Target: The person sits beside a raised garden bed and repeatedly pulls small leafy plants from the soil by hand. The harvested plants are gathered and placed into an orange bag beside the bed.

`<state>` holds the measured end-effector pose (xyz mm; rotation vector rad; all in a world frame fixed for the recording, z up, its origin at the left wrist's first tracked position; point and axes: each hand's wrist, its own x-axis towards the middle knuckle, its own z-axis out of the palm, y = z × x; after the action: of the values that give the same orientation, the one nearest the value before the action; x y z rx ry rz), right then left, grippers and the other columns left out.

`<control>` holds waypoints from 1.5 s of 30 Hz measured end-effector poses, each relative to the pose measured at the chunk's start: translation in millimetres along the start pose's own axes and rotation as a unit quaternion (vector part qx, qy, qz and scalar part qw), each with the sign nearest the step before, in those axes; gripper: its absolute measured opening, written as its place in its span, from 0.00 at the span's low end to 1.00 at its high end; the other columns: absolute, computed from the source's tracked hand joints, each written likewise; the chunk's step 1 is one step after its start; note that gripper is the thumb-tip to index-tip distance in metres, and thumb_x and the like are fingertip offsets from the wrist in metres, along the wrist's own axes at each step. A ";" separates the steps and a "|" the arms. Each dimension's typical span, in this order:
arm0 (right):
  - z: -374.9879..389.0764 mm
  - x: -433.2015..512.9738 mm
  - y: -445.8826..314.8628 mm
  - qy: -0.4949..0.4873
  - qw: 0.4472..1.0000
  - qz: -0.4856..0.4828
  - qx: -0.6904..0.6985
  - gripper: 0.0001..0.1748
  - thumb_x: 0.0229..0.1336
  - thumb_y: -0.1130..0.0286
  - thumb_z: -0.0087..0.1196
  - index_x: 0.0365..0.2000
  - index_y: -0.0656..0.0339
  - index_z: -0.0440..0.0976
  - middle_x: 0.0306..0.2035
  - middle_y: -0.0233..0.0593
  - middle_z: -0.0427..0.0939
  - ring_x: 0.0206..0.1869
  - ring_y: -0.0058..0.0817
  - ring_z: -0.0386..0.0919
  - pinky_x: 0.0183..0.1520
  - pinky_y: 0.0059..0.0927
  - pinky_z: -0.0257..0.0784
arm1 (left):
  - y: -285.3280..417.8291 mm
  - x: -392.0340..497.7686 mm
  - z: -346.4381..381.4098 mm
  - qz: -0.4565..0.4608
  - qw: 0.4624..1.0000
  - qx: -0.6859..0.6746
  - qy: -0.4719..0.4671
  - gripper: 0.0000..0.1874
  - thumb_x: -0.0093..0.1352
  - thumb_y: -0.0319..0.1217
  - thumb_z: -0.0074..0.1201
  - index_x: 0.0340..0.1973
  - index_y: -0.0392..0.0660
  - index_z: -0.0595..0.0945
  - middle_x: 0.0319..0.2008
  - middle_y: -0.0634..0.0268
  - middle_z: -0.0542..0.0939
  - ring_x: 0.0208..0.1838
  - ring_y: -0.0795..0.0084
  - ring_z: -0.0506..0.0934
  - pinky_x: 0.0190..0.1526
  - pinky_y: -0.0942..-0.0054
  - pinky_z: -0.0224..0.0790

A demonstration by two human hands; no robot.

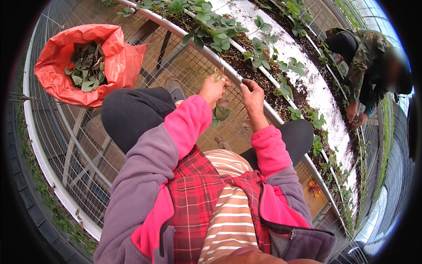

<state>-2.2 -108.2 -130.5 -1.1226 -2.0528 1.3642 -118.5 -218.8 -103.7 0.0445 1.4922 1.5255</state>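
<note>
My left hand (213, 89) is closed around a small bunch of strawberry leaves (221, 113). Their pale stems (218, 74) stick up above the fist, and the leaf blades hang below it, some green and some reddish brown. My right hand (254, 99) is held at the white edge rail (234, 76) of the raised planting bed. Its thumb and forefinger are close together; whether anything is pinched there is too small to tell. Strawberry plants (221, 36) grow in the dark soil just beyond both hands.
An open red sack (113, 43) holding withered leaves (87, 67) stands at my left on wire mesh (95, 138). White irrigation pipe (245, 51) runs along the bed beside a white sheet (305, 79). Across the bed, a co-worker in a camouflage jacket (367, 52) bends over the plants.
</note>
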 end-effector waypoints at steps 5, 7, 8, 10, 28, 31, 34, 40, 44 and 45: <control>16.1 52.6 -24.9 -0.014 0.985 0.133 0.113 0.29 0.58 0.72 0.56 0.58 0.70 0.62 0.42 0.45 0.77 0.30 0.27 0.80 0.24 0.23 0.74 | 13.3 -6.0 -1.2 0.002 1.000 -0.026 0.001 0.07 0.72 0.29 0.44 0.45 0.44 0.73 0.34 0.68 0.78 0.24 0.84 0.66 0.24 0.80 0.60; 17.9 71.5 -25.9 0.004 0.962 0.197 0.187 0.28 0.57 0.73 0.57 0.55 0.70 0.61 0.41 0.45 0.77 0.29 0.29 0.80 0.24 0.24 0.75 | 19.4 -6.0 0.0 0.005 0.999 -0.044 -0.004 0.07 0.72 0.29 0.44 0.45 0.44 0.73 0.34 0.67 0.78 0.24 0.85 0.66 0.24 0.80 0.60; 18.1 75.4 -23.9 0.034 0.957 0.204 0.202 0.22 0.56 0.73 0.58 0.50 0.68 0.66 0.39 0.43 0.78 0.28 0.28 0.80 0.23 0.25 0.74 | 22.7 -5.7 0.9 0.007 0.999 -0.054 -0.006 0.07 0.72 0.29 0.44 0.45 0.44 0.73 0.34 0.67 0.78 0.24 0.85 0.66 0.24 0.80 0.60; 18.5 78.8 -16.1 0.012 0.963 0.187 0.194 0.20 0.56 0.73 0.58 0.48 0.68 0.68 0.37 0.42 0.78 0.27 0.28 0.79 0.23 0.25 0.75 | 32.0 -6.3 -1.8 0.020 0.997 -0.069 -0.003 0.07 0.72 0.29 0.44 0.44 0.44 0.73 0.34 0.67 0.78 0.24 0.85 0.66 0.24 0.80 0.60; -0.2 19.2 -4.7 -0.072 0.991 0.088 0.071 0.15 0.60 0.70 0.53 0.46 0.67 0.74 0.31 0.37 0.80 0.24 0.19 0.77 0.21 0.17 0.70 | 206.2 -40.1 -368.6 0.230 0.546 0.546 0.592 0.30 0.63 0.47 0.57 0.60 0.60 0.69 0.63 0.56 0.66 0.69 0.54 0.57 0.64 0.47 0.51; -14.3 6.2 -17.3 -0.103 0.993 0.059 -0.029 0.14 0.59 0.67 0.54 0.43 0.65 0.77 0.29 0.36 0.80 0.25 0.21 0.79 0.26 0.23 0.71 | 134.5 -1.7 -416.1 0.016 0.574 0.616 0.539 0.37 0.64 0.54 0.53 0.67 0.72 0.57 0.71 0.59 0.53 0.72 0.41 0.47 0.66 0.37 0.37; -11.0 6.4 -25.5 -0.113 0.988 0.013 -0.101 0.13 0.57 0.66 0.55 0.37 0.65 0.79 0.26 0.39 0.81 0.24 0.22 0.79 0.30 0.28 0.73 | 103.1 -2.3 -534.3 -0.094 0.575 0.684 0.440 0.38 0.67 0.53 0.45 0.70 0.57 0.55 0.70 0.52 0.55 0.73 0.56 0.53 0.69 0.45 0.37; -41.4 33.2 38.1 0.075 0.991 0.075 -0.077 0.14 0.52 0.65 0.54 0.35 0.63 0.80 0.31 0.47 0.82 0.37 0.38 0.82 0.44 0.34 0.74 | 158.5 -23.8 -474.0 0.087 0.756 0.603 0.238 0.39 0.59 0.47 0.62 0.60 0.38 0.69 0.54 0.45 0.75 0.57 0.50 0.73 0.57 0.61 0.64; -22.4 63.8 37.8 0.148 0.986 0.052 -0.058 0.15 0.52 0.69 0.52 0.39 0.65 0.79 0.35 0.54 0.81 0.38 0.44 0.80 0.44 0.38 0.74 | 205.5 -82.5 -473.7 0.096 0.705 0.642 0.286 0.35 0.61 0.43 0.63 0.58 0.34 0.71 0.49 0.44 0.78 0.51 0.56 0.78 0.51 0.65 0.69; -18.9 74.9 39.8 0.176 0.975 0.013 -0.137 0.15 0.52 0.69 0.53 0.39 0.64 0.79 0.32 0.52 0.81 0.35 0.44 0.80 0.42 0.39 0.74 | 223.1 -103.7 -449.9 0.093 0.669 0.670 0.307 0.34 0.62 0.43 0.62 0.58 0.34 0.72 0.50 0.44 0.78 0.51 0.57 0.78 0.51 0.65 0.69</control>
<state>-16.7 -29.5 -164.4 -1.3966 -2.0025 0.8320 -469.1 -572.7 18.0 0.6051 2.9458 0.1776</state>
